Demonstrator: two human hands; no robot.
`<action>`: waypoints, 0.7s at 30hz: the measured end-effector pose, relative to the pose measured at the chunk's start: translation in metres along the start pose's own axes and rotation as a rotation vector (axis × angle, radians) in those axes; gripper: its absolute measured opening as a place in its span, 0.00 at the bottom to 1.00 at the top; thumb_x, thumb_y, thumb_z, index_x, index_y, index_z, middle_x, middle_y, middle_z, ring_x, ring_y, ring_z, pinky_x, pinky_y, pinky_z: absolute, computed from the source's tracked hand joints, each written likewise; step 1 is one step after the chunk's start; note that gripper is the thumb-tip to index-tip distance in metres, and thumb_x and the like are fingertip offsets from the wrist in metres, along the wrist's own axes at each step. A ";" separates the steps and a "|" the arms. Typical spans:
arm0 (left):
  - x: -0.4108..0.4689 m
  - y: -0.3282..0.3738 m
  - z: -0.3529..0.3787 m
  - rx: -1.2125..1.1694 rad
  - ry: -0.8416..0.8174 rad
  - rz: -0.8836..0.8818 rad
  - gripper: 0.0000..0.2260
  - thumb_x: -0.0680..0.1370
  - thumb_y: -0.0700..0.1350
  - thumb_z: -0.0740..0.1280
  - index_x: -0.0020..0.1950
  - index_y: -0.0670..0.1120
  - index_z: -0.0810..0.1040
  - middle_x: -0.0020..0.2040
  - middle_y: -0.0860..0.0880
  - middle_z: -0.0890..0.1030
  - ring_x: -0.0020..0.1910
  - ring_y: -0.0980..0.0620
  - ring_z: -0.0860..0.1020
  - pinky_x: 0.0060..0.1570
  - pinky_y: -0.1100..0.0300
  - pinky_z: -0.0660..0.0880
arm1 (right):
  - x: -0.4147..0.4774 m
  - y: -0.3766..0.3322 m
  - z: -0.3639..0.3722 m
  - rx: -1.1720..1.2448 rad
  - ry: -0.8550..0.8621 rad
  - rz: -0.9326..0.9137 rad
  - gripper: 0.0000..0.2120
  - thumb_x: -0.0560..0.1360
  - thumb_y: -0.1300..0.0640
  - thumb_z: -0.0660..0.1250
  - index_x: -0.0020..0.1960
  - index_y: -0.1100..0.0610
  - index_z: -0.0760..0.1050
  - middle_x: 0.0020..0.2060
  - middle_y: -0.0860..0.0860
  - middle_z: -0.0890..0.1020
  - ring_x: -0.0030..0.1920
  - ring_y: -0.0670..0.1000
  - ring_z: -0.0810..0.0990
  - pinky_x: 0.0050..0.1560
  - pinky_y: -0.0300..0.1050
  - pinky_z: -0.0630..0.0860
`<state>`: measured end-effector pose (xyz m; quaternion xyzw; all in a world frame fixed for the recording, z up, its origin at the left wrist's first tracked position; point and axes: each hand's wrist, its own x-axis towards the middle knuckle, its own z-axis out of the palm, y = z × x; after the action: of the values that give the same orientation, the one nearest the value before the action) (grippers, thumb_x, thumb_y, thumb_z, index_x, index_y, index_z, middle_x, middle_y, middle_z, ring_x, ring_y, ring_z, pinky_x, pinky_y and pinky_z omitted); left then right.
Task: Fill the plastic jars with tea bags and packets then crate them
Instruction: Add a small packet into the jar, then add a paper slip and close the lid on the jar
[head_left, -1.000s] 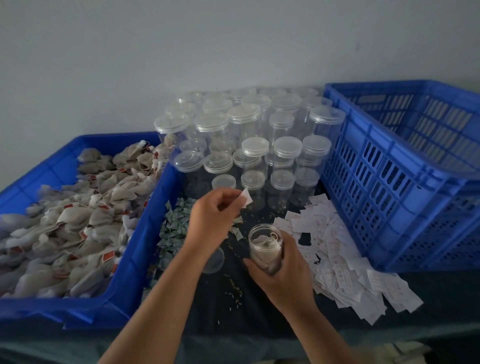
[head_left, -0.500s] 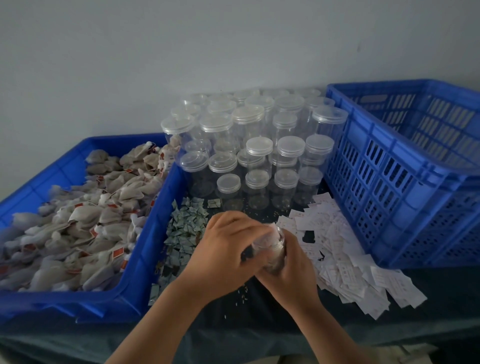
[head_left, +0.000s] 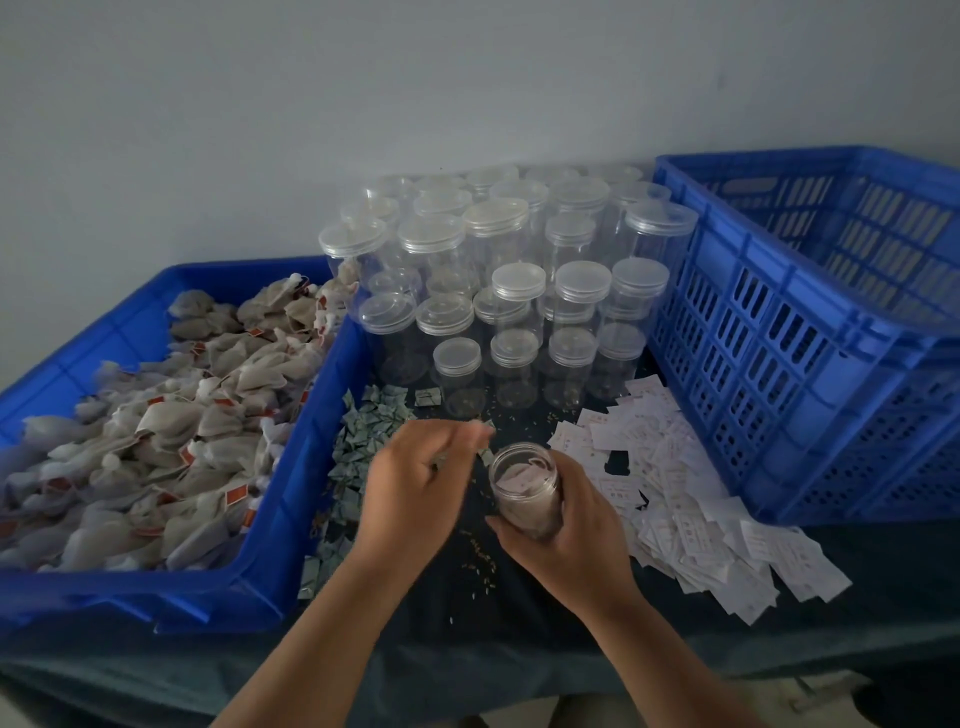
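While the right hand (head_left: 571, 535) clamps its fingers round an uncapped jar (head_left: 524, 486) held upright over the dark desk (head_left: 467, 613), the left hand (head_left: 415, 483) hovers just beside the jar's mouth. Motion blur hides whether its fingers pinch anything. Green packets (head_left: 363, 441) lie to the left, the blue crate (head_left: 779, 364) to the right and capped jars (head_left: 519, 291) behind.

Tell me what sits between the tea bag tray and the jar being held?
In the head view, small green packets and the left hand lie between tray and jar.
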<state>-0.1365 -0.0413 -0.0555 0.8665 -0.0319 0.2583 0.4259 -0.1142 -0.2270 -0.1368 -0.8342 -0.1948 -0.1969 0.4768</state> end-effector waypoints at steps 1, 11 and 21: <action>0.001 -0.010 -0.003 0.057 -0.015 -0.080 0.16 0.84 0.61 0.63 0.54 0.52 0.86 0.47 0.58 0.86 0.47 0.59 0.83 0.49 0.57 0.82 | 0.000 -0.001 0.000 0.006 -0.001 0.002 0.34 0.68 0.35 0.79 0.68 0.38 0.69 0.55 0.28 0.78 0.55 0.34 0.81 0.52 0.29 0.78; -0.021 -0.059 0.004 0.433 -0.168 -0.301 0.36 0.65 0.60 0.84 0.67 0.54 0.71 0.59 0.57 0.73 0.58 0.54 0.76 0.52 0.59 0.73 | -0.001 0.004 0.001 0.057 -0.013 -0.028 0.36 0.69 0.37 0.80 0.71 0.51 0.75 0.58 0.39 0.82 0.57 0.42 0.83 0.53 0.43 0.83; -0.006 -0.013 -0.018 0.173 -0.409 0.108 0.33 0.74 0.43 0.72 0.75 0.65 0.68 0.65 0.75 0.72 0.64 0.69 0.74 0.58 0.76 0.71 | 0.000 0.006 0.003 0.112 -0.130 -0.078 0.34 0.69 0.48 0.82 0.71 0.43 0.73 0.56 0.39 0.80 0.54 0.45 0.82 0.48 0.38 0.80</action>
<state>-0.1462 -0.0206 -0.0586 0.9313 -0.1416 0.1015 0.3200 -0.1105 -0.2276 -0.1428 -0.8091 -0.2685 -0.1495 0.5009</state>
